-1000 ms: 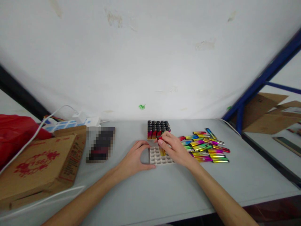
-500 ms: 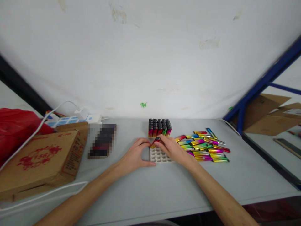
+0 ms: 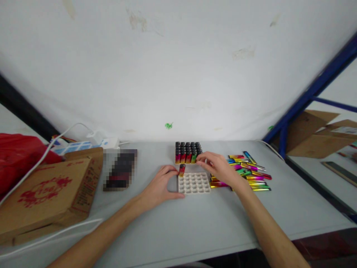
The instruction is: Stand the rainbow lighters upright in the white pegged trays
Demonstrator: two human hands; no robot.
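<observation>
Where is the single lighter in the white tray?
Head view, centre: the lighter stands in the tray's far-left corner, beside the left hand, before the filled rack.

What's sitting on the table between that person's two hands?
In the head view, a white pocketed tray lies between the left hand and the right hand, with one lighter standing in its far-left corner pocket.

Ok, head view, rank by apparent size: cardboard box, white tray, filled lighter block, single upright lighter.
1. cardboard box, largest.
2. white tray and filled lighter block look alike; unranked.
3. single upright lighter, smallest.
</observation>
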